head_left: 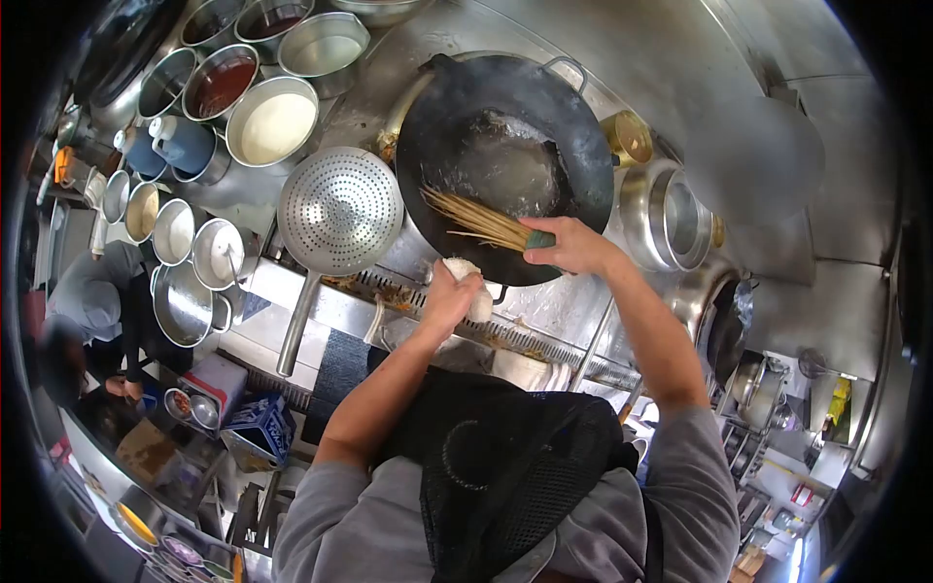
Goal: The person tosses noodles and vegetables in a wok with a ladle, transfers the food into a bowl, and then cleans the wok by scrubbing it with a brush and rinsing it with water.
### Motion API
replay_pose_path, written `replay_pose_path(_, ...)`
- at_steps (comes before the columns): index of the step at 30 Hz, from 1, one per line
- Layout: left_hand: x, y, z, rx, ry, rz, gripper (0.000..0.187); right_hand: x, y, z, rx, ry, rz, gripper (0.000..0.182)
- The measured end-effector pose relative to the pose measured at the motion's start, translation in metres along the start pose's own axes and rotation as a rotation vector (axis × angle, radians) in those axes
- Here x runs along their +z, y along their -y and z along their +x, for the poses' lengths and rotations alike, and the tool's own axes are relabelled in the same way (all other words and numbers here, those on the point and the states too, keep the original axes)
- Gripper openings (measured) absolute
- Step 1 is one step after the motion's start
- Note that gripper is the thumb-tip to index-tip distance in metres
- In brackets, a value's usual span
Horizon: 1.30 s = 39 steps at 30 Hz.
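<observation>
A large black wok (428, 126) sits on the stove with some steaming, watery liquid (520, 170) in its bottom. My right hand (573, 247) is closed around the green-bound end of a bamboo wok brush (478, 220), whose bristles reach over the near part of the wok. My left hand (453, 297) grips a folded white cloth (479, 303) at the wok's near rim, beside its loop handle. Left of the wok lies a perforated metal strainer ladle (340, 209), its long handle pointing toward me.
Metal pots of sauce (222, 84) and a pot of white liquid (276, 122) crowd the back left. Stacked steel pots (677, 216) stand right of the wok. A co-worker (97, 296) bends over at the far left. A blue crate (259, 428) is below.
</observation>
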<state>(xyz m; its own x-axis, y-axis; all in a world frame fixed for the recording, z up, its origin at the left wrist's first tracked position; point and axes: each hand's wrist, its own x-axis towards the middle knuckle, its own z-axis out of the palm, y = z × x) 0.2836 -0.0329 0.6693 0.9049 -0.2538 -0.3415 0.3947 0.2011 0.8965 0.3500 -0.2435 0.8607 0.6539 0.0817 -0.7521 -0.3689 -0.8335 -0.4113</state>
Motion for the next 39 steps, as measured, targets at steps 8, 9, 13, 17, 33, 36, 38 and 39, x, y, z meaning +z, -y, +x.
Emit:
replay_pose_path(8,0.000,-0.020,-0.005,-0.019,0.041,-0.098,0.031,-0.061,-0.017,-0.052,0.203,0.156,-0.271,0.073)
replay_pose_path(9,0.000,-0.016,-0.005,-0.002,-0.001,-0.102,0.029,-0.061,-0.013,-0.049,0.206,0.189,-0.274,0.073)
replay_pose_path(13,0.002,-0.034,-0.006,-0.022,-0.004,-0.071,0.025,-0.006,0.008,-0.001,0.007,0.090,-0.142,0.072)
replay_pose_path(17,-0.007,-0.028,-0.005,-0.058,0.096,-0.069,0.027,-0.008,-0.035,-0.012,-0.210,0.033,-0.229,0.072)
replay_pose_path(33,-0.005,-0.001,0.001,-0.025,0.011,-0.044,0.034,-0.021,-0.044,-0.034,-0.098,0.098,-0.259,0.074)
replay_pose_path(36,-0.010,-0.017,0.002,-0.040,0.154,-0.044,0.045,-0.041,-0.088,-0.046,-0.231,0.020,-0.529,0.075)
replay_pose_path(38,-0.009,-0.001,0.005,-0.018,0.096,0.016,0.040,-0.045,-0.087,-0.037,-0.208,0.097,-0.442,0.074)
replay_pose_path(39,-0.007,0.008,0.007,0.005,0.039,0.078,0.038,-0.039,-0.079,-0.023,-0.218,0.128,-0.336,0.073)
